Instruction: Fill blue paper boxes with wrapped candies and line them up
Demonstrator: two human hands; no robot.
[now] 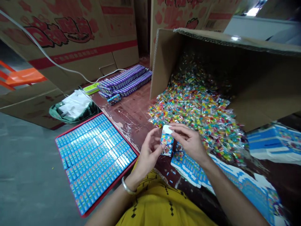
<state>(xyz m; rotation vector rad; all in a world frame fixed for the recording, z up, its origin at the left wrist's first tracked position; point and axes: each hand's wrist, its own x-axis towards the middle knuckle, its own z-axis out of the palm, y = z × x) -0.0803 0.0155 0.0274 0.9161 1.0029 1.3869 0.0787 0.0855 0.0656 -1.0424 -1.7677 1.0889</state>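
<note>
My left hand [148, 153] and my right hand [189, 140] together hold a small blue candy box [166, 143] upright above the table. Left fingers grip its side and lower part. Right fingers pinch its white top flap [167, 129]. Beyond my hands a heap of small bagged colourful candies [199, 110] spills from a large cardboard carton [235, 72] lying on its side. Flat blue box blanks [190, 168] lie under my right wrist.
A red tray [94, 153] packed with several rows of blue boxes sits at left. Purple boxes [125, 81] are lined up at the back, beside a green power strip [91, 88]. A green basket of white pieces [72, 106] stands nearby. More blue blanks [270, 144] lie at right.
</note>
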